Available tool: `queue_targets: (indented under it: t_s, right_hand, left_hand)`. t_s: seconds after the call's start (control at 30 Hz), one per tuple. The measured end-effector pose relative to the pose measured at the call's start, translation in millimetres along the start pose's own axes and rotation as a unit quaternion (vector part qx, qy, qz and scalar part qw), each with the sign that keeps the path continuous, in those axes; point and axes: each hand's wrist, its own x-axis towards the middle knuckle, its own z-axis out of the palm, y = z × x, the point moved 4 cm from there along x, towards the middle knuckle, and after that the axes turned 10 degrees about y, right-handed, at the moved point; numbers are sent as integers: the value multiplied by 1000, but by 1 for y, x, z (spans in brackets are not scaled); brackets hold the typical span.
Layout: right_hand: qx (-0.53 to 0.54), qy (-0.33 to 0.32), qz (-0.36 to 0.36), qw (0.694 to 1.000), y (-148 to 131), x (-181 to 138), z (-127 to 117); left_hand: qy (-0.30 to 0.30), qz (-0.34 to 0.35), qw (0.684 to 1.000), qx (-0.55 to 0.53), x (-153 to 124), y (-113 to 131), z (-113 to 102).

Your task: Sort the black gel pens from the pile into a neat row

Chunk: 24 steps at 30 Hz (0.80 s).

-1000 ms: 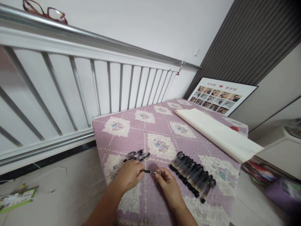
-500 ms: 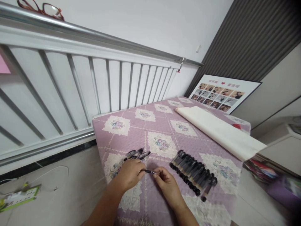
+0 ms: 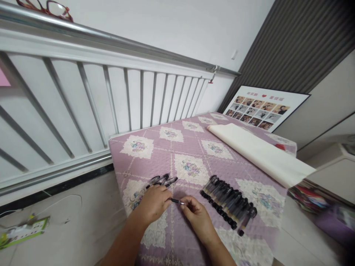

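Both my hands meet low in the head view over a purple quilted table cover (image 3: pixel 194 147). My left hand (image 3: pixel 152 204) is closed around a black pen (image 3: pixel 175 201), whose tip end sticks out to the right. My right hand (image 3: pixel 197 218) pinches that protruding end with fingertips pressed together. A few loose black pens (image 3: pixel 162 180) lie just beyond my left hand. To the right of my right hand, a row of several black pens (image 3: pixel 229 204) lies side by side on the cover.
A cream paper roll (image 3: pixel 260 154) lies across the far right of the table. A photo collage board (image 3: pixel 262 109) leans behind it. White railing (image 3: pixel 111 99) runs along the left, with red glasses (image 3: pixel 44 8) on top. A green power strip (image 3: pixel 23 231) lies on the floor.
The view has shifted slightly. My hands stay together on the same pen, with my right fingertips drawn a little closer to my left hand.
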Motion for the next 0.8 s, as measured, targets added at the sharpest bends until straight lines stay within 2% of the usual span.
queue_targets:
  t_s: [0.53, 0.8]
  right_hand:
    - [20, 12, 13, 1000, 0, 1, 0]
    - [-2, 16, 2, 1000, 4, 1, -2]
  left_hand:
    - [-27, -26, 999, 15, -1, 5, 1]
    - [-14, -21, 999, 23, -1, 7, 4]
